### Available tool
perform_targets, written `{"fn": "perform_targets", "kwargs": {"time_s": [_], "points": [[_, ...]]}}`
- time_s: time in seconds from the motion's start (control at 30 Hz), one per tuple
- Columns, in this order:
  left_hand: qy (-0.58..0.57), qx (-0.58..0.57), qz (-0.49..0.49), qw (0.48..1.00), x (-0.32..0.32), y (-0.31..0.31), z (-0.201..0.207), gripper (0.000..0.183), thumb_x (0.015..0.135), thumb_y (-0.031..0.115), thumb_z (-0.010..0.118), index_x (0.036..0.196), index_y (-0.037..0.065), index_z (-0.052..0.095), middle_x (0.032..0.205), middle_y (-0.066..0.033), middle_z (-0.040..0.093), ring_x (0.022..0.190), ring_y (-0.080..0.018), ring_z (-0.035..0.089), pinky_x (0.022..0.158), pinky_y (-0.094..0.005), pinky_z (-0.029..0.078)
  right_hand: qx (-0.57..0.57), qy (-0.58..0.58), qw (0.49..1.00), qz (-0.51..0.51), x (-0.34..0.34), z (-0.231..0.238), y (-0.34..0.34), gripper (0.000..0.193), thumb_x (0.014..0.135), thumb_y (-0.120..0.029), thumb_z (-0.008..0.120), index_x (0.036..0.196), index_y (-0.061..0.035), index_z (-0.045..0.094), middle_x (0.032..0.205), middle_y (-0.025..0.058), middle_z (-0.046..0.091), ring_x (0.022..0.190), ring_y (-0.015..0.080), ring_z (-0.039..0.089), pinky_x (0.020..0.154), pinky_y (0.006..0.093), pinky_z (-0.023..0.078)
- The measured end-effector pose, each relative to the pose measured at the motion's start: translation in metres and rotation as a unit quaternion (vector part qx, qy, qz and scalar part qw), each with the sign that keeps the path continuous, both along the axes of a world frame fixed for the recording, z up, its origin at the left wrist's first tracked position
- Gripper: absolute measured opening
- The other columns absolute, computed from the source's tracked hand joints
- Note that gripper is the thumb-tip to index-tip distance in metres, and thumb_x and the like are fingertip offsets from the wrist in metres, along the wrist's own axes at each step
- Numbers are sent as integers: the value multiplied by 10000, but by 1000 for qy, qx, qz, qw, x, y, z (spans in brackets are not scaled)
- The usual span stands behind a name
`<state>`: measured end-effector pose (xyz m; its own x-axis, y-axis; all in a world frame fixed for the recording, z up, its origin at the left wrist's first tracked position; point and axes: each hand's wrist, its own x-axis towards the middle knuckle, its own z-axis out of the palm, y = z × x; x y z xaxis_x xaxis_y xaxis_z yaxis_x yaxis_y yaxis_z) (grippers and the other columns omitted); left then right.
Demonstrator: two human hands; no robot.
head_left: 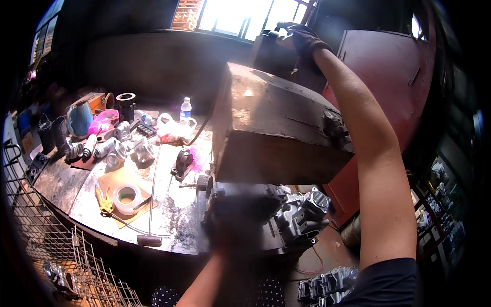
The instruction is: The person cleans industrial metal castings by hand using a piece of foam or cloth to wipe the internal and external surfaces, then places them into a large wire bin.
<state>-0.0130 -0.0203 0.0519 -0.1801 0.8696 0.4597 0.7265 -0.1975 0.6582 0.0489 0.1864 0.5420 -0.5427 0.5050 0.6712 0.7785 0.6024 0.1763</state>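
My right arm stretches up past a large worn metal housing (276, 115). At its end my right hand (299, 38), in a dark glove with bare fingertips, is up by a dark box-shaped part (263, 51) below the window. Its fingers curl over; what they grip, if anything, is too small to make out. My left hand (230, 230) is low under the housing, in deep shade, and its fingers do not show. It is nearest to a silver metal casting (217, 197). A second silver casting (302, 215) lies to the right of it.
On the bench (174, 220) are a tape roll (126, 198), a hammer (149, 240), a yellow-handled tool (105, 203), a plastic bottle (185, 110) and several metal parts. A wire basket (76, 256) stands at near left. A red cabinet (381, 82) is at right; castings (327, 284) lie below.
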Motion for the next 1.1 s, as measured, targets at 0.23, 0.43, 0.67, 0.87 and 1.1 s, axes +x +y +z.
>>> {"fn": "perform_targets", "kwargs": {"time_s": [0.23,0.43,0.67,0.87,1.1], "points": [[-46,22,28,998,10,3,-1,457,917,140,430,1351,22,352,1323,-161,420,1251,-283,396,1045,-372,323,9,-148,984,-99,-20,1,30,576,803,-485,550,1251,-125,523,1273,112,514,1199,263,474,999,349,380],[-14,16,30,999,1,1,9,437,882,134,473,1293,20,380,1270,-173,443,1210,-279,413,1018,-373,332,-16,-134,989,-63,-9,-1,12,576,750,-384,652,1253,-133,528,1219,136,567,1140,285,526,963,348,410],[-45,-43,16,998,-5,-21,56,487,908,129,446,1363,-2,333,1307,-180,451,1252,-263,403,1046,-371,317,-49,-59,995,-58,-11,1,20,597,695,-308,741,1220,-106,539,1163,135,600,1085,270,566,913,342,446],[-113,206,135,963,-8,-44,101,183,804,207,544,873,49,606,916,-155,606,835,-314,604,747,-414,478,13,11,999,-28,14,-5,28,673,676,-290,760,1246,-42,500,1140,165,603,1071,273,574,911,329,455],[-16,50,33,998,10,-22,58,493,879,274,458,1294,31,348,1322,-169,379,1247,-293,315,1052,-411,226,-28,184,953,239,51,-47,-118,308,819,-111,625,1108,-10,598,1007,133,650,912,156,614,800,222,479]]}}
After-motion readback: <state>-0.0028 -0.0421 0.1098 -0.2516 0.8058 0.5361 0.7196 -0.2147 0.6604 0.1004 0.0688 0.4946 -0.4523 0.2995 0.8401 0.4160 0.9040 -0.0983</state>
